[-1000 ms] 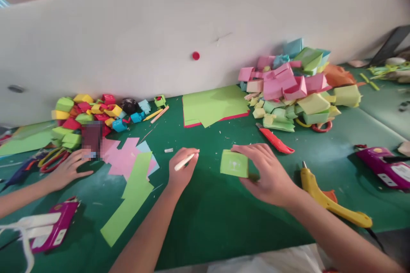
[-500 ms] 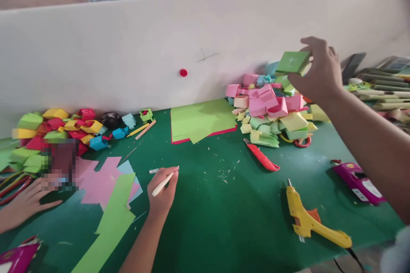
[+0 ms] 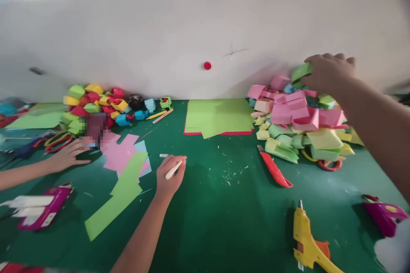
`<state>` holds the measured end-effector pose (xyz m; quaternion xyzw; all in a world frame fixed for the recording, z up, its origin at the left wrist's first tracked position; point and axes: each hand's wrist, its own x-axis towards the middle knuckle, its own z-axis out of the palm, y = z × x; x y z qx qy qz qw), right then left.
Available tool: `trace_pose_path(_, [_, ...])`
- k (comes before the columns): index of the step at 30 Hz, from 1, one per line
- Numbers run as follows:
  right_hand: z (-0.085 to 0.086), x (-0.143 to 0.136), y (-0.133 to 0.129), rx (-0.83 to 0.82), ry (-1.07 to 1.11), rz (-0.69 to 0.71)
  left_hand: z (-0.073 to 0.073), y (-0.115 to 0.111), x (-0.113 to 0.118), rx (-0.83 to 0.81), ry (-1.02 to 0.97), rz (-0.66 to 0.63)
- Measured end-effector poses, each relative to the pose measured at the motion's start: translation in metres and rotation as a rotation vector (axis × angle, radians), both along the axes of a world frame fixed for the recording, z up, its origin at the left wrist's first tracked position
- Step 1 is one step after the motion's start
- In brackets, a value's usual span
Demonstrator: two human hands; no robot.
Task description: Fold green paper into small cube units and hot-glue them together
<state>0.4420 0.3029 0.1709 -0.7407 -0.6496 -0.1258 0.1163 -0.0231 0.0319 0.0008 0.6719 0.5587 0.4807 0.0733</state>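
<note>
My left hand (image 3: 170,175) is closed around a slim white pen (image 3: 174,169) above the green table; a small pale piece (image 3: 164,155) lies beside its knuckles. My right hand (image 3: 331,70) reaches to the back right, fingers curled on a green paper box (image 3: 301,72) at the top of a heap of pastel paper pieces (image 3: 291,108). Part of that box is hidden behind the hand. Below the heap lie a red utility knife (image 3: 275,167) and a yellow glue gun (image 3: 306,239).
Another person's hand (image 3: 68,155) rests at the left, near a heap of bright folded paper shapes (image 3: 96,102). Cut green paper (image 3: 120,194) and pink paper (image 3: 123,153) lie mid-left. Green sheets (image 3: 221,115) sit against the white partition (image 3: 144,42). Purple power strips (image 3: 54,204) flank both sides.
My right hand has lowered the green paper box from in the air onto the pastel heap. The view has swung left. My left hand keeps its grip on the pen.
</note>
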Motion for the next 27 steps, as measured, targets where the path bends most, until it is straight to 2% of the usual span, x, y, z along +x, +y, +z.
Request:
trace_pose_path(4, [-0.006,0.018,0.013,-0.098,0.035,-0.112,-0.001,-0.003,0.0,-0.034,-0.039,-0.004])
trace_pose_path(8, [-0.016,0.037,0.01,0.024,0.066,0.011,0.0,-0.006,0.001,-0.053,-0.091,-0.017])
trace_pose_path(10, [-0.018,0.041,0.006,0.028,0.047,0.041,0.001,-0.008,0.002,-0.056,-0.118,-0.021])
trace_pose_path(14, [-0.014,0.037,0.004,0.013,0.031,0.021,0.002,-0.01,0.001,-0.062,-0.163,-0.015])
trace_pose_path(22, [-0.001,0.021,0.022,0.032,0.074,-0.084,-0.001,-0.011,-0.001,-0.097,-0.198,-0.018])
trace_pose_path(27, [0.01,0.014,0.003,0.109,0.03,-0.057,-0.001,-0.011,-0.002,-0.113,-0.197,-0.034])
